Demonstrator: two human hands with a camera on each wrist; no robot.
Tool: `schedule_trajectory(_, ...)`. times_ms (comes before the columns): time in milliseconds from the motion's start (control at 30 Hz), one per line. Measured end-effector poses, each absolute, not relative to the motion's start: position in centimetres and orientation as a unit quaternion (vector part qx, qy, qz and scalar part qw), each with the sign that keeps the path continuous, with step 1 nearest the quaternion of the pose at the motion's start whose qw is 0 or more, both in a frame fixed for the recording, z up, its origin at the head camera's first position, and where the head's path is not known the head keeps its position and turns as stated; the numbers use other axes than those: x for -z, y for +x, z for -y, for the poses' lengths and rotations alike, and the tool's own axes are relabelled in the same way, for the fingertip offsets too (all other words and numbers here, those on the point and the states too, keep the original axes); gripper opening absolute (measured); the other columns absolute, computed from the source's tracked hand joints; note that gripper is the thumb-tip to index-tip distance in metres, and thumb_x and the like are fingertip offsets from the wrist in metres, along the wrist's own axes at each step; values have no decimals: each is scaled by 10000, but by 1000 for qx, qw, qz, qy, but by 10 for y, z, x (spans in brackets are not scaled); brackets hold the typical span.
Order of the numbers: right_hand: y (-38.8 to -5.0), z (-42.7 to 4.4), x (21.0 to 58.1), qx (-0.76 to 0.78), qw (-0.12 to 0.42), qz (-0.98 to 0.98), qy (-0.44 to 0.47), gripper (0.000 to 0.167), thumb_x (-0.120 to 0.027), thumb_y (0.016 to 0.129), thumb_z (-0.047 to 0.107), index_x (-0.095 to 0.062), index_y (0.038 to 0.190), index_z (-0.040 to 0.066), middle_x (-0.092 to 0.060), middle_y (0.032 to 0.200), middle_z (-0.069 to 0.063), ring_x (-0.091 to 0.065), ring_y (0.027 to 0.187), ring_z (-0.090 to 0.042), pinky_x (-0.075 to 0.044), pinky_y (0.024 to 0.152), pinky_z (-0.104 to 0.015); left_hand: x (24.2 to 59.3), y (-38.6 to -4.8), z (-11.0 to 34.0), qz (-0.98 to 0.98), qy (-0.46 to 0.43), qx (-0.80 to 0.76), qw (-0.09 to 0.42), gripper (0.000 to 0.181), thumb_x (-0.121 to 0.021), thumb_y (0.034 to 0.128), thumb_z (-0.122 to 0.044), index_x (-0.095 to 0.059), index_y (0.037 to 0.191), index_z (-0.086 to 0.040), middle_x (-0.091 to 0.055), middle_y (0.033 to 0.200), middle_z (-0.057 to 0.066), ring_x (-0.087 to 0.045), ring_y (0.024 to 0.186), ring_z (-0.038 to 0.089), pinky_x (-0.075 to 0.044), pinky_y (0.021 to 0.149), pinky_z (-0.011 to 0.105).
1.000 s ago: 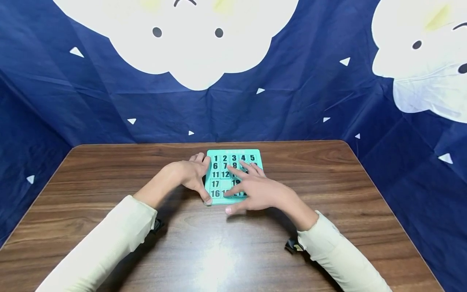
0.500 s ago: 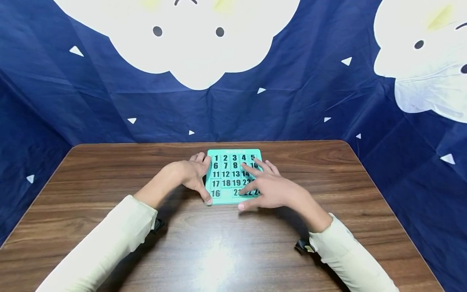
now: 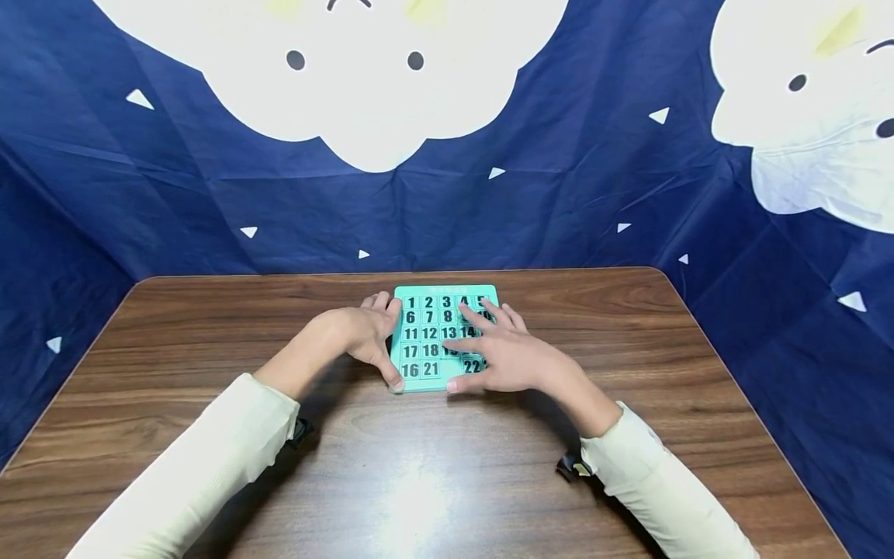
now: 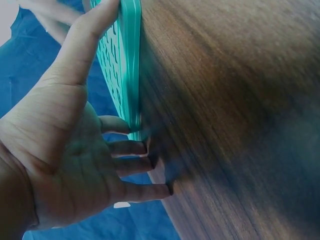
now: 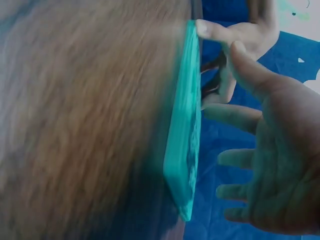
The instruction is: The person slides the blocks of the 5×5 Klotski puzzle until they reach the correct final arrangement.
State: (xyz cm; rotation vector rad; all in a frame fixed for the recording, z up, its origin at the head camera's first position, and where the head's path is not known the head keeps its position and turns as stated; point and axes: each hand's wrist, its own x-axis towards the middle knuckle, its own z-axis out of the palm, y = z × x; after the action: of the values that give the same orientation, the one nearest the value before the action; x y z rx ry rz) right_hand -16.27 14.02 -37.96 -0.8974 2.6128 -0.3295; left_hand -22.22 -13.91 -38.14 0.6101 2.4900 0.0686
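Note:
A turquoise number slide puzzle (image 3: 424, 386) lies flat near the table's back edge. Tile 21 (image 3: 431, 369) sits beside tile 16 in the front row, with a gap to its right before tile 22 (image 3: 471, 367). My left hand (image 3: 369, 334) braces the puzzle's left side, thumb on the near corner and index finger against the edge farther back. Over the right half spreads my right hand (image 3: 510, 359), index fingertip over tile 19 and thumb by the front rim. It covers several right-hand tiles. In the right wrist view its fingers look straight, with nothing gripped.
The wooden table (image 3: 349, 481) extends around the puzzle on all sides. Behind it hangs a dark blue cloth (image 3: 314, 210) with white cloud shapes and small triangles. A dark strap (image 3: 573, 467) shows at the right cuff.
Tile 18 has gone up into the fourth row, then tile 21 left beside 16, so the gap has shifted. My right hand has moved right, then slightly back left. The left hand has stayed put.

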Motion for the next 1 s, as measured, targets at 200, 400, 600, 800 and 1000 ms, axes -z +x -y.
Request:
schedule_trajectory(200,-156,-146,376,108,204,-916,-328,719,-718,1017,716,-647,1617,326,-151,1905,-125,-12,1766,-516,-29,1395,-781,381,-223,138,-930,228,-34,286,1265,-994,688,-747,-342,1493,-21,-372,1394,190,-410,1411,401,-476,1226,561)
schedule_trajectory(400,-154,-139,378,117,179,-917,-337,684,-726,1018,705,-687,1581,318,-173,1902,-133,-61,1763,-523,-68,1390,-787,382,-223,140,-930,232,-35,284,1266,-988,696,-749,-342,1495,-9,-365,1385,190,-401,1434,419,-466,1236,568)
schedule_trajectory(600,-165,-120,388,108,172,-920,-335,768,-684,1020,750,-549,1685,391,-71,1921,-114,-51,1770,-505,-73,1399,-774,382,-221,144,-930,239,-40,276,1207,-995,695,-727,-365,1439,-16,-378,1330,177,-428,1362,404,-500,1174,550)
schedule_trajectory(800,-169,-136,383,89,180,-930,-309,691,-689,1027,728,-604,1639,418,-100,1917,-125,-27,1770,-508,-39,1406,-758,383,-222,142,-930,238,-44,276,1201,-1001,691,-721,-366,1435,-24,-369,1324,164,-414,1357,392,-482,1169,535)
schedule_trajectory(1000,-172,-135,377,88,175,-930,-309,665,-702,1026,709,-648,1607,391,-142,1911,-127,-45,1770,-505,-53,1398,-774,383,-222,143,-930,235,-46,280,1198,-1008,686,-718,-360,1422,-29,-364,1337,171,-410,1358,389,-480,1187,546)
